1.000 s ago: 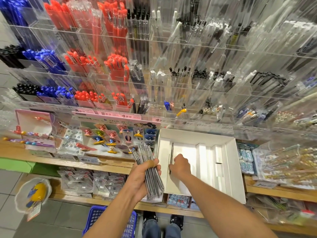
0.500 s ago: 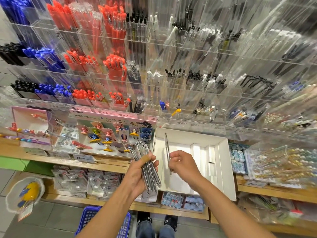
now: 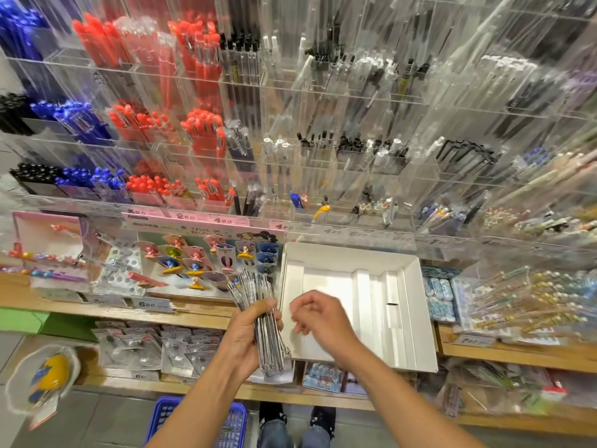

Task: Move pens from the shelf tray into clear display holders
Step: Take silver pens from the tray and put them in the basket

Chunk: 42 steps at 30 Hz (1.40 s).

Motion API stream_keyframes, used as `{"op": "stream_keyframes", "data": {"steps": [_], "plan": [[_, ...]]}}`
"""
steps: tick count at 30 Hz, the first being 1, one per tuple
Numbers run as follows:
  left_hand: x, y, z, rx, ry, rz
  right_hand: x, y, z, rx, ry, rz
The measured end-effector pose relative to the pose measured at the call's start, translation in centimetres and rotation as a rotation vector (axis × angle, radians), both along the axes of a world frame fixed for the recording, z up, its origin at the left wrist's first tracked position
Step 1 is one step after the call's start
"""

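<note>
- Clear acrylic display holders (image 3: 323,150) are filling the wall above the shelf, standing in tiers with red, blue, black and clear pens.
- A white cardboard tray (image 3: 416,315) is sitting on the wooden shelf (image 3: 193,318), just below the holders.
- The left hand (image 3: 248,331) is gripping a bundle of clear pens (image 3: 258,305), upright and fanned, just left of the tray.
- The right hand (image 3: 318,315) is hovering over the tray's left part, fingers loosely curled and blurred; I cannot tell whether they are pinching anything.
</note>
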<state>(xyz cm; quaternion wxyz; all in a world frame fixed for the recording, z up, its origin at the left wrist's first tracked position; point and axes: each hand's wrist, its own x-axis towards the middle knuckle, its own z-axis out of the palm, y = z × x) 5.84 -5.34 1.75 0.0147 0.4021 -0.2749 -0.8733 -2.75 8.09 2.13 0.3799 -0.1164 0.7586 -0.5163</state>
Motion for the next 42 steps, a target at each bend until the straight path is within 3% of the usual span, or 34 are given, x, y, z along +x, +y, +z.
{"op": "stream_keyframes", "data": {"steps": [3,8,17,23,30,42], "plan": [[0.3,-0.3,-0.1,0.048,0.041,0.037,-3.0,-0.2,-4.1,0.235,-0.065,-0.158],[1.0,-0.9,-0.5,0.126,0.028,0.043,-4.0,-1.5,-9.4,0.595,0.015,-0.012],[1.8,-2.0,-0.6,0.107,0.026,0.007,-4.9,-2.4,-11.7,0.684,0.163,-0.01],[1.4,-2.1,0.4,0.052,-0.025,-0.023,-5.2,-2.4,-11.5,0.771,0.135,0.006],[1.4,-2.3,0.7,0.029,-0.005,-0.029,-5.8,-1.2,-10.1,0.699,0.037,0.043],[2.3,-1.1,1.3,-0.095,-0.033,0.06,-5.0,0.6,-4.2,0.168,-0.312,-0.278]]}}
